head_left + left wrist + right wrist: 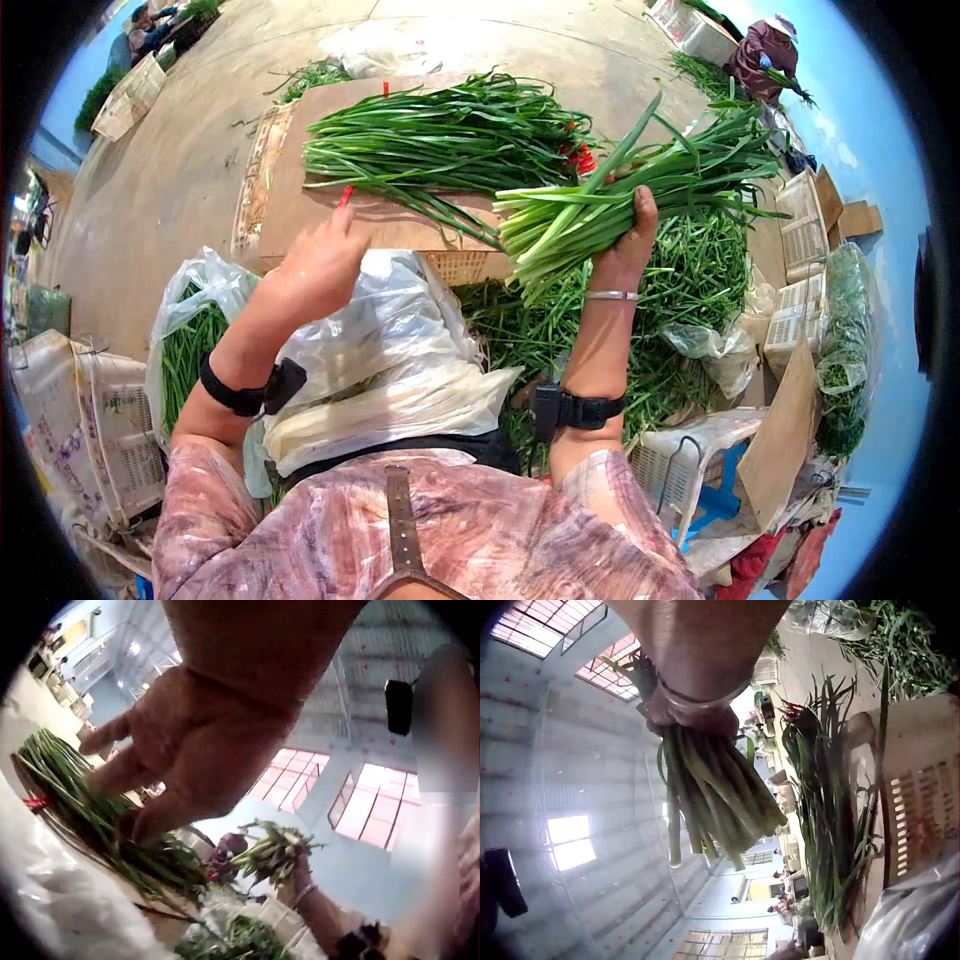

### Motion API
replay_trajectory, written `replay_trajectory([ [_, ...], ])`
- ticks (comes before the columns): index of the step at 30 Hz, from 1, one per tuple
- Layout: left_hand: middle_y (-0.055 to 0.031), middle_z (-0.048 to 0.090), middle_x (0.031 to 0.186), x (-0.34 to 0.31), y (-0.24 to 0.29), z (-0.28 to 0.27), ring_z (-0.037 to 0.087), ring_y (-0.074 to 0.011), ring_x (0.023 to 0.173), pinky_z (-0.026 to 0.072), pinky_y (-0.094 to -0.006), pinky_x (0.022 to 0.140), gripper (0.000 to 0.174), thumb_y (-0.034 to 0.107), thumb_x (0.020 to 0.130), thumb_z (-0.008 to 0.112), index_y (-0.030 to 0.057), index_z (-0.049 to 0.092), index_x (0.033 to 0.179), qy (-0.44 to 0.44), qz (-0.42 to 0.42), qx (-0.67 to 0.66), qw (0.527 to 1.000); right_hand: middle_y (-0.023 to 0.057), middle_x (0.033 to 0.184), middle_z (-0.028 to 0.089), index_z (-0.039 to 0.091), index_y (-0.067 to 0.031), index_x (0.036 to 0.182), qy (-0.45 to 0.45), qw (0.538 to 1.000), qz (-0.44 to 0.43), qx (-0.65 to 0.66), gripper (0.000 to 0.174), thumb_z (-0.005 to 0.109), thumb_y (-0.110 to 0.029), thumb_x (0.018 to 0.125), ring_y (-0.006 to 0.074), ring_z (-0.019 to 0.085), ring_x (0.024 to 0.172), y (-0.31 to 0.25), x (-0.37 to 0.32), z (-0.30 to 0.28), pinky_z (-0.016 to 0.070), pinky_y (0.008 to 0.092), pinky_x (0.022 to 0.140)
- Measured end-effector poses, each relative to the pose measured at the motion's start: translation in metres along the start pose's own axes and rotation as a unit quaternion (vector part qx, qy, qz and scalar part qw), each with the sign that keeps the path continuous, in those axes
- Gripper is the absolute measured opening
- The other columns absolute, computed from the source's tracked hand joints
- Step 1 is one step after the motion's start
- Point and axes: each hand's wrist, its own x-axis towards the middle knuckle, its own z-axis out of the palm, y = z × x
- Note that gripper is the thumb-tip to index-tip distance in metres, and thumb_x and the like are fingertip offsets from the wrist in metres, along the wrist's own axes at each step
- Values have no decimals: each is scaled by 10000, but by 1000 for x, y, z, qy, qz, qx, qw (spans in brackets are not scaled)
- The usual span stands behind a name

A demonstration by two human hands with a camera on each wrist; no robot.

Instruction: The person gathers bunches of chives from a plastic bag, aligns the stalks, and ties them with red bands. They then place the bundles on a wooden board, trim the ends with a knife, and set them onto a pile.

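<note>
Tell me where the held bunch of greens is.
In the head view, right of centre: the right hand grips the bunch, just right of the pile laid on the cardboard.

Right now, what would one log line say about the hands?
right hand: grips green stalk bundle | left hand: open, by red tie | cardboard: holds stalk pile

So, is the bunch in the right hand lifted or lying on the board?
Lifted. The right hand grips the bunch, and the right wrist view shows its ends free in air.
</note>
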Motion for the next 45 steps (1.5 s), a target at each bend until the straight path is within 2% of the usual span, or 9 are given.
replay_trajectory([
  [3, -275, 364, 1327, 27, 35, -49, 379, -411, 1220, 326, -440, 1010, 750, 372, 712, 710, -55, 420, 1255, 274, 7, -58, 960, 144, 1016, 584, 466, -1, 1165, -3, 1000, 6, 13, 422, 585, -155, 790, 259, 599, 878, 6, -5, 3, 520, 397, 811],
  [5, -318, 326, 1331, 59, 69, -58, 317, -430, 1257, 262, -445, 1050, 986, 566, 610, 725, -107, 393, 1249, 312, 35, -84, 946, 128, 966, 595, 478, 21, 1135, -21, 1000, 11, 5, 401, 590, -123, 778, 251, 608, 850, 11, -12, 15, 531, 383, 788],
  [12, -257, 444, 1251, 83, 111, 12, 422, -357, 1199, 278, -537, 1003, 1279, 508, 438, 833, -67, 162, 1362, 118, -60, -118, 984, 118, 924, 612, 508, 24, 1095, 41, 998, -28, 24, 359, 598, -117, 778, 222, 615, 803, 30, -27, 29, 536, 370, 738],
  [16, -203, 526, 1142, 76, 105, 39, 505, -338, 1093, 321, -526, 970, 1271, 446, 407, 849, -55, 169, 1357, 114, -53, -83, 989, 105, 965, 604, 543, 4, 1032, 66, 995, 35, 67, 290, 555, -187, 813, 209, 584, 884, 55, -44, 7, 495, 363, 816],
  [21, -207, 571, 1005, 74, 91, 72, 579, -369, 919, 488, -428, 746, 679, 93, 604, 689, -3, 361, 1191, 123, -15, -172, 977, 99, 931, 606, 554, 1, 994, 195, 977, 9, 82, 264, 571, -178, 800, 230, 587, 865, 73, -70, 3, 490, 391, 829],
  [29, -241, 587, 863, 72, 98, 58, 573, -425, 832, 465, -468, 700, 436, 70, 653, 654, 6, 430, 1022, 68, 38, -236, 969, 88, 956, 615, 553, -17, 1037, 228, 963, 30, 142, 298, 592, -204, 808, 238, 593, 884, 68, -87, -12, 480, 407, 855],
  [32, -260, 591, 904, 64, 94, 43, 572, -423, 882, 470, -449, 715, 558, 28, 639, 650, 29, 417, 1147, -17, 21, -228, 973, 57, 993, 610, 558, -21, 1086, 252, 954, 51, 155, 316, 627, -106, 791, 203, 597, 878, 50, -100, 6, 494, 370, 829],
  [35, -260, 588, 851, 47, 79, 37, 566, -434, 841, 459, -457, 716, 333, 43, 657, 623, -25, 486, 953, -24, 35, -215, 976, 75, 1040, 610, 569, -44, 1098, 294, 939, 131, 120, 347, 644, -179, 786, 248, 591, 926, 25, -97, -1, 481, 423, 849],
  [45, -221, 619, 786, -70, 36, -3, 625, -312, 776, 470, -370, 724, 386, 76, 587, 653, -47, 550, 938, -191, -124, -305, 925, 150, 1002, 606, 543, 38, 1115, 368, 839, 199, -347, 374, 644, -107, 785, 254, 600, 870, -77, -84, -260, 502, 377, 737],
])
